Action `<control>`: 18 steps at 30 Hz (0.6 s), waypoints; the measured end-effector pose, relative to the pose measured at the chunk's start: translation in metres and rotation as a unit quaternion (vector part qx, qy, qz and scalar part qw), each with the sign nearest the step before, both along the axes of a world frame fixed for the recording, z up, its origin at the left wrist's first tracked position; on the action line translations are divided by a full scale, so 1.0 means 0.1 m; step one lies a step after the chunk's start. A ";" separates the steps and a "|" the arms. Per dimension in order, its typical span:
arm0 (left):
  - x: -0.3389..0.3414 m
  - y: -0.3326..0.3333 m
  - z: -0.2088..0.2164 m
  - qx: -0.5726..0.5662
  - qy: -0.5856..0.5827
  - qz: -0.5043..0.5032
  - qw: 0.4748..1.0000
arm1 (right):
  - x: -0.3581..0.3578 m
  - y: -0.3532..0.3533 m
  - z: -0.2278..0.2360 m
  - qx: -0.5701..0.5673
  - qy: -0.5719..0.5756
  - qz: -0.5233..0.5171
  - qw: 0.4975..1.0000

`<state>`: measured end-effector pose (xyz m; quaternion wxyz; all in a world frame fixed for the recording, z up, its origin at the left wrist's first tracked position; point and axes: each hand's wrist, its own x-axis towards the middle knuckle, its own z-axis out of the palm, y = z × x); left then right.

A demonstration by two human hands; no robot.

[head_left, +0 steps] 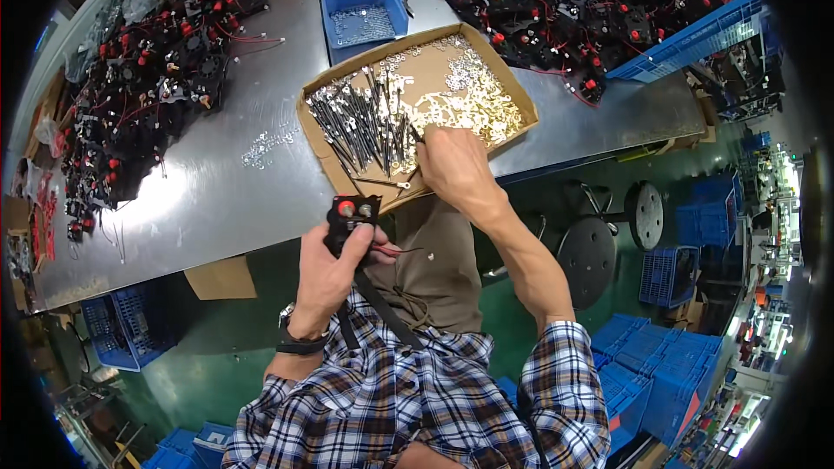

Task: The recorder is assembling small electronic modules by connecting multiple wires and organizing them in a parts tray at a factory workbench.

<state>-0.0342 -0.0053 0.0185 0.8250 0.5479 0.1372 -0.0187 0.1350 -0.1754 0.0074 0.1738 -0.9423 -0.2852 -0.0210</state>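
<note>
My left hand (328, 276) is closed round a small black housing (354, 221) with a red terminal, a metal stud and thin red and black wires, held just off the table's near edge. Over the near side of a shallow cardboard tray (323, 153), my right hand (458, 167) reaches in with bent fingers. Its fingertips are partly hidden, so what they pinch cannot be made out. Beside those fingers lie black cable pieces (352, 122) with ring ends. Brass-coloured metal tabs (478, 113) spread across the tray's right half, with small silver nuts or washers (466, 71) above them.
A blue bin (328, 13) of small metal parts stands behind the tray. Piles of black wired housings (165, 78) cover the table's left and far right. Loose washers (261, 151) lie left of the tray. Round stools (587, 260) and blue crates (669, 276) stand at right.
</note>
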 end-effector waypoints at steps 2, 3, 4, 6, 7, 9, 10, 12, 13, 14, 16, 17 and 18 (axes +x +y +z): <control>0.07 0.00 -0.04 0.016 0.000 -0.025 1.000 | 0.01 0.07 -0.02 0.018 0.038 -0.038 0.998; 0.11 -0.02 -0.02 0.015 0.000 -0.023 1.000 | 0.01 0.06 -0.01 0.017 0.038 -0.036 0.999; 0.13 -0.05 0.00 0.004 -0.013 -0.010 1.000 | 0.02 0.04 -0.01 0.061 0.060 -0.045 0.995; 0.21 -0.03 0.07 0.001 -0.030 -0.003 1.000 | -0.01 -0.04 0.05 0.136 0.082 -0.050 0.986; 0.25 -0.02 0.07 -0.001 -0.030 0.002 1.000 | -0.04 -0.06 0.12 0.135 0.082 -0.046 0.986; 0.32 0.01 0.07 -0.021 -0.050 0.032 0.998 | -0.12 -0.08 0.26 0.219 0.129 -0.030 0.967; 0.34 0.03 0.03 -0.019 -0.055 0.040 0.998 | -0.19 -0.07 0.36 0.204 0.162 -0.020 0.965; 0.42 0.02 0.02 -0.022 -0.058 0.036 0.997 | -0.37 -0.10 0.43 0.218 0.161 0.005 0.962; 0.45 0.01 0.03 -0.021 -0.060 0.029 0.998 | -0.45 -0.11 0.45 0.237 0.160 0.027 0.958; 0.46 0.01 0.04 -0.017 -0.064 0.015 0.998 | -0.51 -0.11 0.47 0.199 0.156 0.035 0.967; 0.49 -0.01 0.06 -0.005 -0.067 0.009 0.998 | -0.60 -0.13 0.47 0.184 0.148 0.046 0.970; 0.50 -0.03 0.07 0.008 -0.074 0.002 0.997 | -0.63 -0.13 0.48 0.170 0.138 0.057 0.974; 0.52 -0.07 0.06 0.019 -0.078 0.016 0.997 | -0.65 -0.10 0.48 0.198 0.110 0.080 0.971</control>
